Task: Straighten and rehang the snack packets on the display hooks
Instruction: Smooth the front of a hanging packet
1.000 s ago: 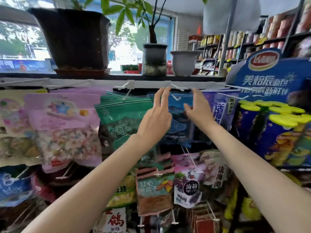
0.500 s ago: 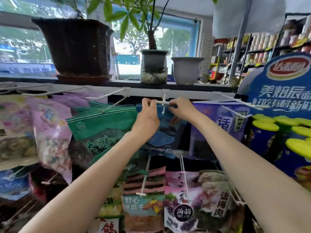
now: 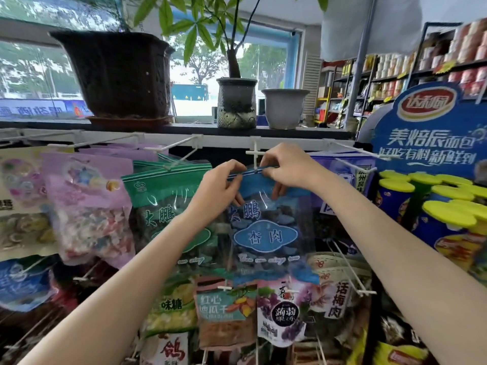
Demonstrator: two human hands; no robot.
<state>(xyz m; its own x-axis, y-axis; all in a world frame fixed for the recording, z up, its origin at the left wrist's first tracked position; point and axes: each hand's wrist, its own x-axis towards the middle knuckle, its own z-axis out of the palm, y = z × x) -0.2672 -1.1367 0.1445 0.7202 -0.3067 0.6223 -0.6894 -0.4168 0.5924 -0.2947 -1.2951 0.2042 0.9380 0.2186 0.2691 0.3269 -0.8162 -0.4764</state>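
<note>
A blue snack packet point(image 3: 266, 233) with a clear window hangs in front of me on the top row. My left hand point(image 3: 220, 187) pinches the left part of its top edge, and my right hand point(image 3: 286, 167) pinches the right part. Between them the packet's top strip sits at the tip of a white display hook point(image 3: 255, 155). A green packet point(image 3: 163, 201) of the same brand hangs on the hook to the left. A purple-blue packet point(image 3: 345, 180) hangs to the right.
Pink candy bags point(image 3: 89, 206) hang at the far left. Lower hooks carry several smaller packets point(image 3: 226, 314). Three plant pots, among them a grey pot point(image 3: 284, 108), stand on the ledge above. A blue cardboard stand with yellow-lidded cans point(image 3: 448, 206) is at the right.
My hands went from flat against the blue packet to pinching its top edge. They have drawn the packet forward along the hook to its tip, so its front now faces me.
</note>
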